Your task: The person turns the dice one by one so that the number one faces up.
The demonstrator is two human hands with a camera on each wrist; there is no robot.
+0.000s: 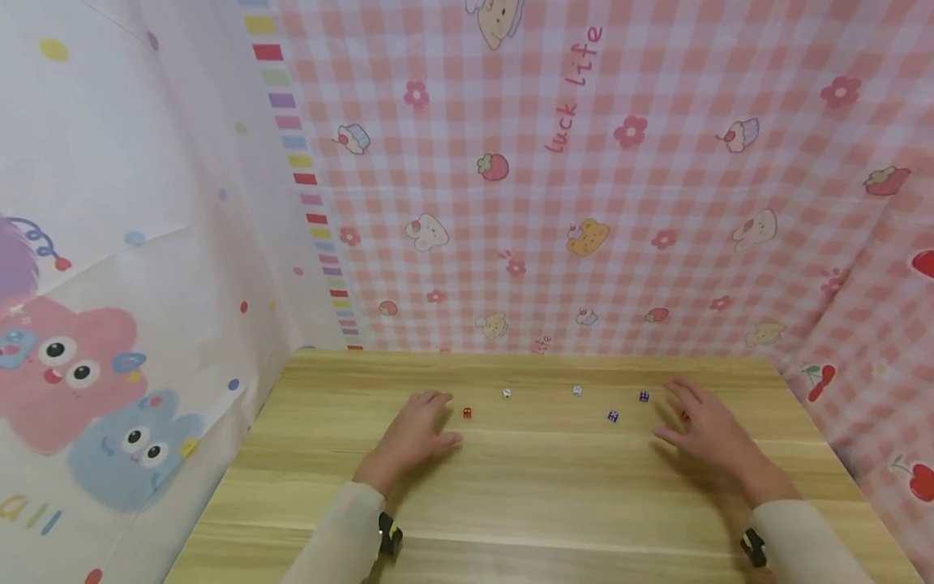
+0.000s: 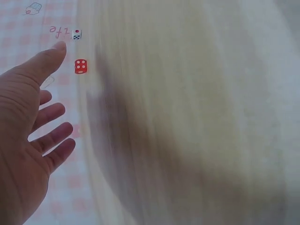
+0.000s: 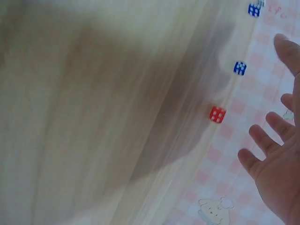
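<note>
Several small dice lie spread across the far part of the wooden table. My left hand (image 1: 412, 434) hovers with fingers apart, holding nothing, just left of a red die (image 1: 468, 413). A white die (image 1: 507, 393) lies a little beyond that one. My right hand (image 1: 708, 430) is likewise spread and holds nothing; a second red die (image 1: 685, 415) shows partly between its thumb and fingers. Left of this hand are a blue die (image 1: 644, 397) and another blue die (image 1: 613, 416). Near the middle sits a second white die (image 1: 577, 390).
The wooden table (image 1: 467, 495) ends at the back against a pink checked cloth (image 1: 540, 195). A white cloth with cartoon figures (image 1: 175, 268) hangs at the left, and checked cloth with cherries (image 1: 876, 357) at the right. Dark bands sit at both sleeve cuffs.
</note>
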